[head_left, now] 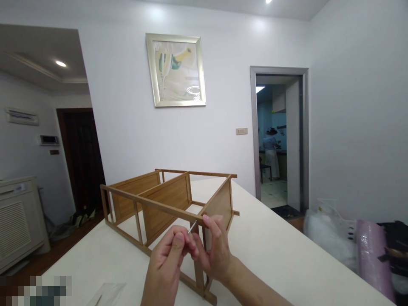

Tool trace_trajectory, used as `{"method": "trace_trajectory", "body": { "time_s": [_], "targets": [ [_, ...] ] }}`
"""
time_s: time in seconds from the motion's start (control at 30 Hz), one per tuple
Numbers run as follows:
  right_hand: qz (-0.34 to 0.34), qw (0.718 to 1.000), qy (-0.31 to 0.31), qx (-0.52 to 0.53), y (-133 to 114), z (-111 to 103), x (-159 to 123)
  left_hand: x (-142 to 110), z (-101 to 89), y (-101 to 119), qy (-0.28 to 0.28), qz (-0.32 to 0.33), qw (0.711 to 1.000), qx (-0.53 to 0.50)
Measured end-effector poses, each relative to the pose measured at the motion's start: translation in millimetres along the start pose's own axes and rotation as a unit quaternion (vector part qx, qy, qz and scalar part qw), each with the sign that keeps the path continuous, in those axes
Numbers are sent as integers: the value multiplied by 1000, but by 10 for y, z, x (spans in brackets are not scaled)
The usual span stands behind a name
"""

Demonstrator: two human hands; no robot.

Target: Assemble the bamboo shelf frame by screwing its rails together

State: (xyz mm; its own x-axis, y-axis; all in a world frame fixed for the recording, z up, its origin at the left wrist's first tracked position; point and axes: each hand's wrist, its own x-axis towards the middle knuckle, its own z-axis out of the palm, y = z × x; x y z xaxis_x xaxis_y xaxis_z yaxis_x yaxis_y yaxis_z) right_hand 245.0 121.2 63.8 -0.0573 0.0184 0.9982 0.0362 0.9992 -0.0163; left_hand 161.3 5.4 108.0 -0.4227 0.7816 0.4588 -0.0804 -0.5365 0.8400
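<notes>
A wooden shelf rack (pixel 165 206) lies on its side on the white table, with its slatted frame and flat boards showing. In front of its near corner, my left hand (pixel 168 255) is closed in a pinch on a thin metal rod (pixel 192 227). The rod slants up towards the top rail; whether it is a hex key or a screw cannot be made out. My right hand (pixel 218 248) is at that same corner, its fingers curled against the rail end and its thumb close to my left fingertips.
A clear plastic bag (pixel 108 293) lies on the white table (pixel 270 263) near its front edge. Right of the table are bubble wrap (pixel 330 233) and a pink roll (pixel 371 255). A person (pixel 270 151) stands beyond the doorway. A cabinet (pixel 19 221) is at the left.
</notes>
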Motion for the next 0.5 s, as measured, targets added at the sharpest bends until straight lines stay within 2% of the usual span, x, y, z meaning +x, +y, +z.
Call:
{"method": "trace_trajectory", "body": {
  "time_s": [0.07,0.13,0.17,0.23,0.33,0.4,0.5],
  "targets": [
    [6,1000,-2,2,5,6,-13,-27,-12,-23,60,50,988,134],
    [7,1000,-5,6,10,11,-23,-53,-34,-63,114,108,953,261],
    [6,1000,-6,7,11,12,-26,-59,-48,-86,123,148,930,315],
    [4,1000,-6,8,13,14,-27,-53,-80,-134,108,252,877,394],
    [2,1000,-5,14,12,15,-22,-10,-131,-196,77,404,791,453],
    [1,1000,-4,18,11,14,-18,16,-171,-227,61,456,748,478],
    [-2,1000,-2,17,9,11,-14,27,-217,-248,37,475,723,499]
  ]
}}
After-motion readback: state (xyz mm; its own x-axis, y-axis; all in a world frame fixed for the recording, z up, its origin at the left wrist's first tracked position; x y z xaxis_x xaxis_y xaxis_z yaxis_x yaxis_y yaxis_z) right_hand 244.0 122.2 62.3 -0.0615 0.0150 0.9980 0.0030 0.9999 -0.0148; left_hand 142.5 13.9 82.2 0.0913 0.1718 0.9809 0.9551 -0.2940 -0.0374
